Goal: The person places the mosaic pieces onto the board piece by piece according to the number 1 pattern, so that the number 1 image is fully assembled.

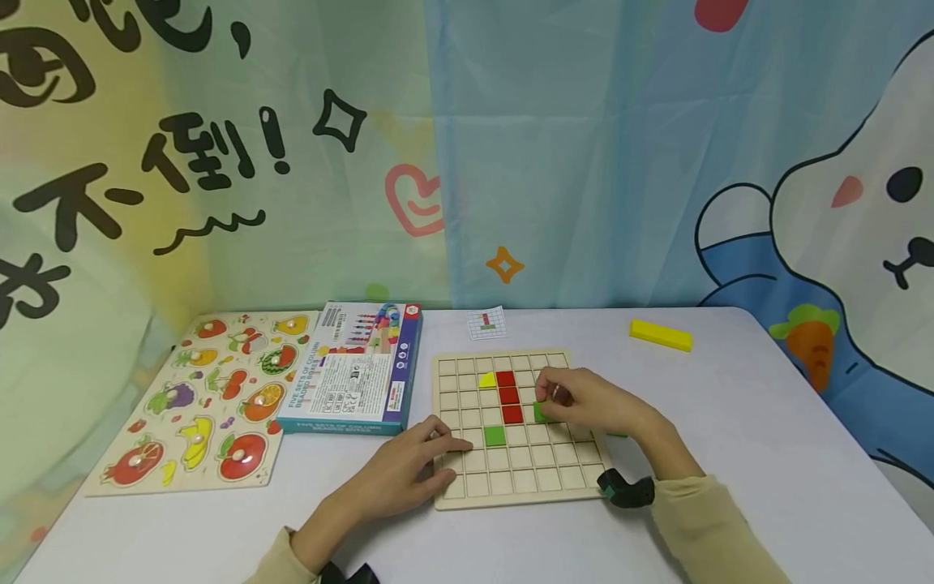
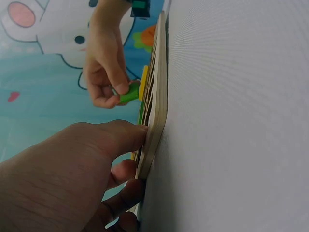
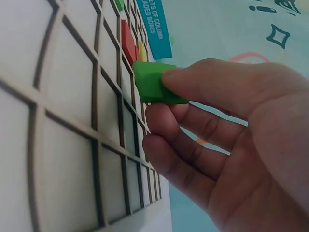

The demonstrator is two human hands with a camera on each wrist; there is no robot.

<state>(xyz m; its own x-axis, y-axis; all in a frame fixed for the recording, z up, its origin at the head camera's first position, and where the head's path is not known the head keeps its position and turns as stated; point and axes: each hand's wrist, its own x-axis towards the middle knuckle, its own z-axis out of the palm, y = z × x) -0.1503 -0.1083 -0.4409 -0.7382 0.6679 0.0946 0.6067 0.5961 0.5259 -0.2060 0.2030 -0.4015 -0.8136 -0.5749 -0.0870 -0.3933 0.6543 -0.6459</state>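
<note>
left hand (image 1: 409, 478): flat, fingers straight, presses near-left edge of square wooden grid board (image 1: 511, 495) | placed: red strip, yellow piece, green square | right hand (image 1: 591, 403): pinches green block (image 3: 152, 82) right of red strip; most cells unfilled

— Is the light good in the head view?

— Yes, it is bright and even, with only soft shadows under the hands on the table (image 1: 766, 422). The picture edges bend slightly.

— And the wrist views?

— They are dimmer. The left hand (image 2: 63, 179) is near and blurry. The grid board (image 3: 63, 121) loses focus close to the lens.
</note>
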